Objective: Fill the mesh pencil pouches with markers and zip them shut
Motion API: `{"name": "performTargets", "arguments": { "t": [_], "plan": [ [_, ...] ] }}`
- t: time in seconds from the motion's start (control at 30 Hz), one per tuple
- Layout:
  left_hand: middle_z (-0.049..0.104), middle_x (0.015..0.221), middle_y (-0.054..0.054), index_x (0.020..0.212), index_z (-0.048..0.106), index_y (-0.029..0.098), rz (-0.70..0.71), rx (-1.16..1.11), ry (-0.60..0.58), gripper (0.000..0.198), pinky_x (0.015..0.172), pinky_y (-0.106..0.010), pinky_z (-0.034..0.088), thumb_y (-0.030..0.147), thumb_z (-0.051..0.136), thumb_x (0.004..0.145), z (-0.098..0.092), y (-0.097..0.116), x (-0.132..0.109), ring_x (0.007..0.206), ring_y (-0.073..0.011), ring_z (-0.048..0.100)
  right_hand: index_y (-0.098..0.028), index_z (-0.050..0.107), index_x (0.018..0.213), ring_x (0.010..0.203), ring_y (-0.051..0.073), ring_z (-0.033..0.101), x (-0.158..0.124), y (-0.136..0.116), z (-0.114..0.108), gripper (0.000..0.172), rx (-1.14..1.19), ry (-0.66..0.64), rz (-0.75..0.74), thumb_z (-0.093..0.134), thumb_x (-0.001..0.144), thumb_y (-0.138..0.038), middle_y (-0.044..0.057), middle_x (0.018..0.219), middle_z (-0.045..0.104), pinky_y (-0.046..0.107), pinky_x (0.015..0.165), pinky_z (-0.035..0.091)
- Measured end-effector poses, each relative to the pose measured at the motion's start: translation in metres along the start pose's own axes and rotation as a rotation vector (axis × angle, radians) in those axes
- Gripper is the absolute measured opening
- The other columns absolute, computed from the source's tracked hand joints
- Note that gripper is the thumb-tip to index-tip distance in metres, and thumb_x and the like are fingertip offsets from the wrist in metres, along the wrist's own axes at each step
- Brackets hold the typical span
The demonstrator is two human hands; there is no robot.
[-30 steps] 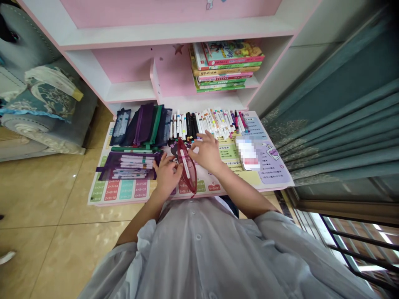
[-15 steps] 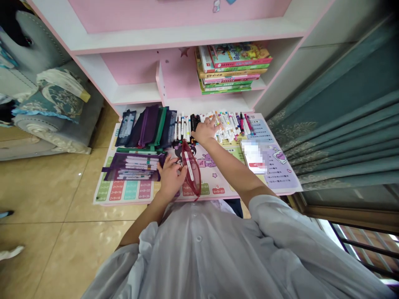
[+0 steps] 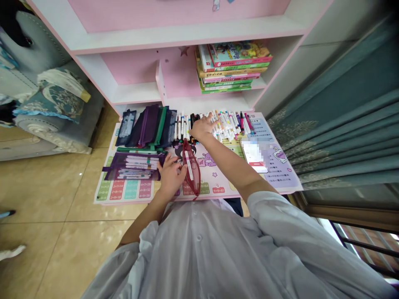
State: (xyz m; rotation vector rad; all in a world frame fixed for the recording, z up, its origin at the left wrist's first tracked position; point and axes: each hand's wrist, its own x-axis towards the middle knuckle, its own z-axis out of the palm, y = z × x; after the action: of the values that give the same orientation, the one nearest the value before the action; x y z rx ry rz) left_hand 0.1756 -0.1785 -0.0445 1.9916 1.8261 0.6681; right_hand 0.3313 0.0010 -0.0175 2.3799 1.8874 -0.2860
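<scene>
L hand fingers curled on red mesh pouch at mat's front edge; R hand fingers spread over markers by shelf.

Markers lie right of the pencil pouches on the desk mat (books on the shelf behind), sofa upper left.
</scene>
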Motion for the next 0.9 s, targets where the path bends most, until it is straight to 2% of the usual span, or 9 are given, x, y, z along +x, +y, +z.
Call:
{"name": "performTargets", "arguments": {
  "t": [0.27,0.4,0.47,0.53,0.63,0.77,0.9],
  "plan": [
    [0.071,0.129,-0.007,0.068,0.068,0.022,0.002,0.002,0.000,0.024,0.121,-0.071,0.017,0.033,0.064,0.089,-0.001,0.002,0.001,0.143,-0.0319,0.047,-0.004,0.062,0.134,0.155,0.048,0.008,0.003,0.010,0.007,0.064,0.096,0.059,-0.026,0.060,0.085,-0.046,0.026,0.160,0.038,0.079,0.115,0.012],
    [0.071,0.129,-0.007,0.067,0.068,0.023,-0.009,0.007,0.000,0.025,0.122,-0.070,0.017,0.034,0.064,0.089,-0.001,0.001,0.002,0.143,-0.0320,0.047,-0.005,0.065,0.130,0.155,0.045,0.015,-0.012,0.020,0.004,0.061,0.202,0.095,-0.039,0.061,0.083,-0.044,0.024,0.159,0.041,0.077,0.116,0.016],
    [0.071,0.128,-0.007,0.067,0.068,0.023,-0.010,0.009,-0.002,0.025,0.122,-0.069,0.018,0.033,0.064,0.089,-0.001,0.002,0.003,0.143,-0.0323,0.047,-0.008,0.071,0.118,0.155,0.044,0.017,-0.028,0.026,0.000,0.051,0.289,0.131,-0.053,0.061,0.082,-0.042,0.021,0.159,0.042,0.076,0.116,0.018],
    [0.072,0.127,-0.007,0.067,0.067,0.022,-0.007,0.010,-0.006,0.024,0.122,-0.070,0.018,0.033,0.064,0.089,-0.001,0.002,0.003,0.143,-0.0324,0.047,-0.012,0.076,0.097,0.154,0.043,0.019,-0.052,0.034,-0.006,0.035,0.391,0.169,-0.082,0.062,0.079,-0.038,0.017,0.159,0.043,0.075,0.116,0.020],
    [0.072,0.127,-0.006,0.066,0.066,0.022,-0.005,0.002,-0.006,0.024,0.122,-0.070,0.017,0.031,0.063,0.089,-0.002,0.004,0.004,0.144,-0.0317,0.047,-0.017,0.070,0.070,0.153,0.041,0.025,-0.097,0.047,-0.014,0.018,0.554,0.208,-0.133,0.065,0.076,-0.034,0.012,0.156,0.049,0.073,0.115,0.026],
    [0.072,0.129,-0.006,0.066,0.065,0.022,0.001,-0.013,-0.004,0.024,0.120,-0.071,0.017,0.030,0.063,0.089,-0.003,0.006,0.004,0.145,-0.0311,0.046,-0.020,0.061,0.060,0.154,0.039,0.026,-0.157,0.058,-0.012,0.017,0.654,0.167,-0.241,0.069,0.072,-0.028,0.010,0.155,0.052,0.070,0.115,0.028],
    [0.071,0.130,-0.007,0.066,0.064,0.021,-0.018,-0.022,-0.016,0.024,0.120,-0.071,0.018,0.028,0.062,0.089,-0.005,0.007,0.004,0.146,-0.0321,0.045,-0.020,0.060,0.056,0.155,0.041,0.026,-0.195,0.057,0.003,0.019,0.601,0.139,-0.284,0.072,0.069,-0.026,0.012,0.153,0.053,0.068,0.116,0.027]
  ]
}}
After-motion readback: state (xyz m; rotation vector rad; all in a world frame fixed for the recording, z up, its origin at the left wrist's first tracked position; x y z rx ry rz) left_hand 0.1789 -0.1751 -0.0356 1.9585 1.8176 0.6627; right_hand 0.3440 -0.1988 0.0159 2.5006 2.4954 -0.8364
